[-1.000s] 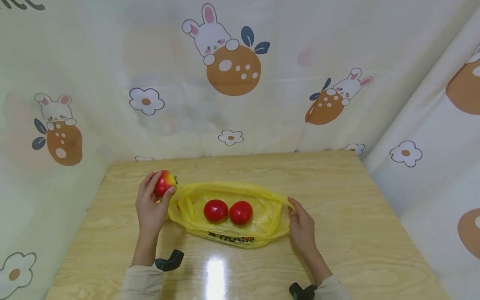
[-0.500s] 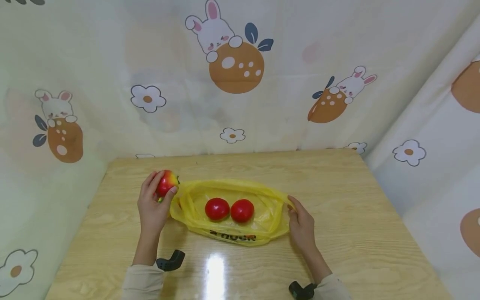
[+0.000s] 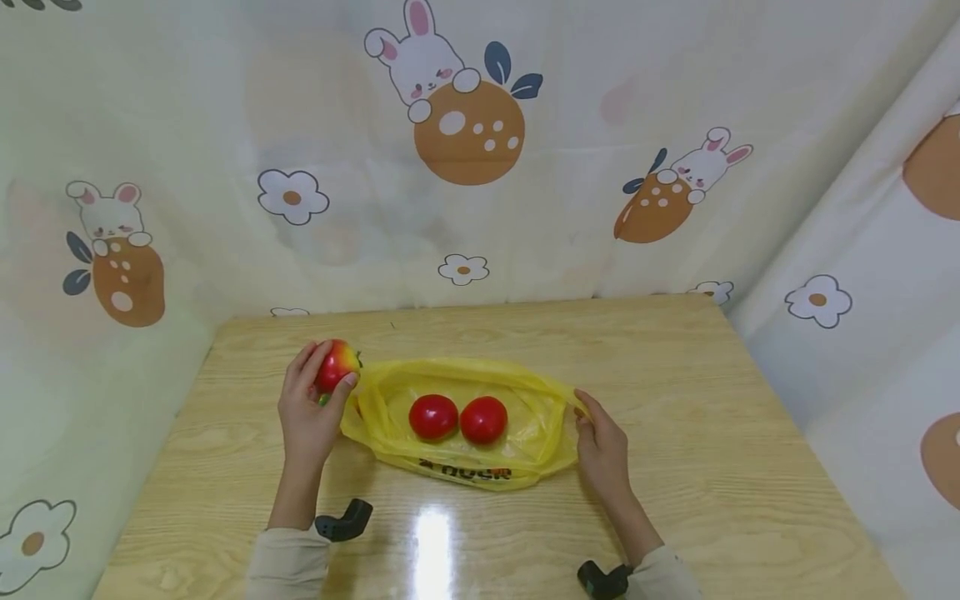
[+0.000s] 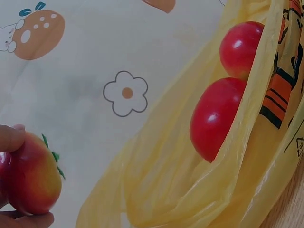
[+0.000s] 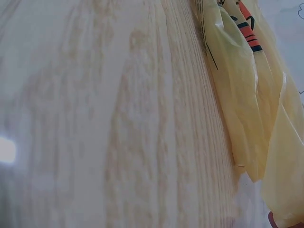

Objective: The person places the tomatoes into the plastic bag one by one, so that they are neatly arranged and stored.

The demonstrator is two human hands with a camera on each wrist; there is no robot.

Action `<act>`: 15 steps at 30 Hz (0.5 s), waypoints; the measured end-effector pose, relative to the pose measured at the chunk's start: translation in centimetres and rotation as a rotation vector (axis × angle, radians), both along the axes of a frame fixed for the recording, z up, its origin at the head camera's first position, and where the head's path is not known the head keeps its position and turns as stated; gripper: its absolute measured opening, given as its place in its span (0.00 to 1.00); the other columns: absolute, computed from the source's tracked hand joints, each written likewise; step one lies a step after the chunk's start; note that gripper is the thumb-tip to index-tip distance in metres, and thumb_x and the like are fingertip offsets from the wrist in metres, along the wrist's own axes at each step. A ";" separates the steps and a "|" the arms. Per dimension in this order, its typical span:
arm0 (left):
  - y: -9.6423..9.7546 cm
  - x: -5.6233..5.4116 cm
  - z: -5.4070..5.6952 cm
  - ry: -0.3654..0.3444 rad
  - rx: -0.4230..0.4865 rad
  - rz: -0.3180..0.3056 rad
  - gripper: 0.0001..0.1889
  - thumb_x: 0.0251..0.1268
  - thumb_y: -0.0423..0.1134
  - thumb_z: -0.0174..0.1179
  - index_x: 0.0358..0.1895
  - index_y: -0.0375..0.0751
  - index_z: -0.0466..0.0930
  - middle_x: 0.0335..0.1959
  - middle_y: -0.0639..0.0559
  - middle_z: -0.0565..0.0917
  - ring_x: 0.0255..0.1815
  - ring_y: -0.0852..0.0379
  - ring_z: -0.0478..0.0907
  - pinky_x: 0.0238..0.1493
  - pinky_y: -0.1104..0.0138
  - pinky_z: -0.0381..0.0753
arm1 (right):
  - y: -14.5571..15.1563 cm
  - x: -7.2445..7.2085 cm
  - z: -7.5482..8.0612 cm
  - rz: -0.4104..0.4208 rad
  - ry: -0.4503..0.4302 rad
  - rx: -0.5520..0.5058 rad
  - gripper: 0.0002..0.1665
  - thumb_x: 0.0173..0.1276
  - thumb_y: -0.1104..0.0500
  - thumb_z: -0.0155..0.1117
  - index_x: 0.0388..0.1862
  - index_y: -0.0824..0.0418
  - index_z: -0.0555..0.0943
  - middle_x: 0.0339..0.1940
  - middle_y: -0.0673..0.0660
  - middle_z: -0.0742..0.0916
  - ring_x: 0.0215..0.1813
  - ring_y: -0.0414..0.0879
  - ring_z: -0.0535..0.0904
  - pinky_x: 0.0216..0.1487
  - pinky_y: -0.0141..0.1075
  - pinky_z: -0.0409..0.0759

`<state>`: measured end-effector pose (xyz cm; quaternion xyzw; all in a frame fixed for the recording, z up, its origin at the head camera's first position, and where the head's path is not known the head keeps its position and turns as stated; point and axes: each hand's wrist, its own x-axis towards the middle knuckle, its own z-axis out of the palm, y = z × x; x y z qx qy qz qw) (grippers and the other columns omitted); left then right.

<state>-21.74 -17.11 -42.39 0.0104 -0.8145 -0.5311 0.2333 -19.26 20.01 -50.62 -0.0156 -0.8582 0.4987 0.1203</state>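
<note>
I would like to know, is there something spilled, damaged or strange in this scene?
Nothing appears spilled or damaged. One small oddity: a bright green bit shows below the glossy red-and-yellow fruit in the left hand, away from that fruit's own green leaves; I cannot tell what it belongs to.

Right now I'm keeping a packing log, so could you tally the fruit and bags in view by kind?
Yellow bag: 1
Plain red fruits, inside the bag: 2
Red-and-yellow fruit, in the left hand: 1
Total: 4
A green patch by the held fruit is too hidden to identify, so not counted.
</note>
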 end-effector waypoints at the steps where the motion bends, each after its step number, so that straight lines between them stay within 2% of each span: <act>1: 0.0 0.0 0.0 -0.001 -0.002 0.002 0.27 0.60 0.30 0.67 0.64 0.36 0.75 0.70 0.37 0.66 0.69 0.35 0.66 0.60 0.46 0.73 | 0.0 0.0 0.0 -0.002 -0.004 0.000 0.27 0.73 0.74 0.42 0.69 0.65 0.69 0.68 0.67 0.76 0.63 0.61 0.78 0.59 0.54 0.78; 15: 1.0 0.5 0.7 0.008 0.044 -0.027 0.26 0.60 0.30 0.67 0.64 0.34 0.75 0.70 0.36 0.65 0.70 0.35 0.65 0.62 0.45 0.71 | 0.0 0.3 0.2 -0.011 -0.006 -0.014 0.27 0.73 0.75 0.42 0.69 0.66 0.70 0.68 0.67 0.76 0.63 0.60 0.78 0.59 0.53 0.78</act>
